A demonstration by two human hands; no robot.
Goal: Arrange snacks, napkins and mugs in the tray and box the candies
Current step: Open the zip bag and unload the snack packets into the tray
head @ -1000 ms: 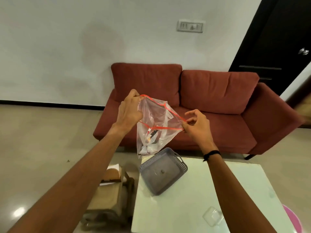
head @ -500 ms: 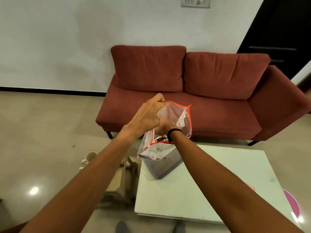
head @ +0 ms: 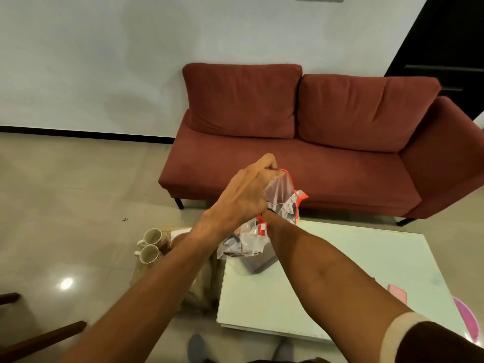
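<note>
L hand (head: 245, 195): centre of frame, fingers curled round the red-edged rim of the clear zip bag (head: 281, 197), holding the mouth up. I'd keep that pinch high so the opening stays wide.
R hand: wrist goes into the bag mouth, hand itself hidden behind L hand & plastic, so can't tell if it's spread or pinching anything. My guess is it's fishing for candies; best to grab a few at a time, w/o dragging the bag down.
Bag contents (head: 243, 244): wrapped bits bunched at the bottom, just below centre, blurry (can't name them).
Grey tray (head: 259, 265): under the bag on the white table (head: 353, 271), mostly covered. I'd keep the bag over it so spills land inside.
Mugs (head: 150, 244): two, left of centre, on a low stand beside the table; not yet in the tray.
</note>
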